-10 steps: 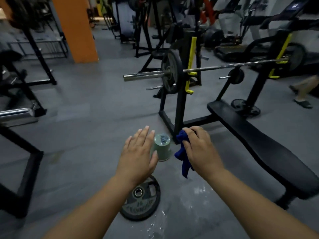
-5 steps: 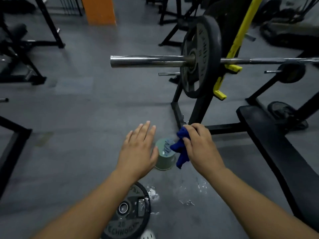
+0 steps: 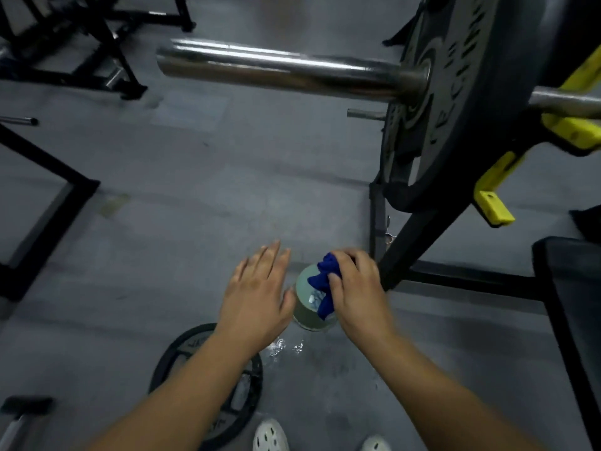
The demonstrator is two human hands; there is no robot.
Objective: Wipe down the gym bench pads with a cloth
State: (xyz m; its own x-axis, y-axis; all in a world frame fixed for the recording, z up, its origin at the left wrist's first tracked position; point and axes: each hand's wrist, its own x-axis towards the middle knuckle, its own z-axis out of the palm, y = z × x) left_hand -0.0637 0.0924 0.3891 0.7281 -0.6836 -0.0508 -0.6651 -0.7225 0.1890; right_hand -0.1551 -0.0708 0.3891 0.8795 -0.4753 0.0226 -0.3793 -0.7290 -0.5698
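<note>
One blue cloth (image 3: 325, 284) sits bunched in our right hand (image 3: 354, 291), whose fingers curl round it right over the top of a pale green tub (image 3: 304, 312) standing on the floor (image 3: 162, 222). Our left hand (image 3: 257, 294) is flat with straight fingers, just left of the tub; we cannot tell whether the thumb touches it. Wet splashes (image 3: 286, 346) lie near the tub. A loose weight plate (image 3: 240, 395) lies under our left forearm. The black bench pad (image 3: 572, 304) is at the right, well apart from the cloth, and the loaded barbell (image 3: 276, 70) crosses the far side.
</note>
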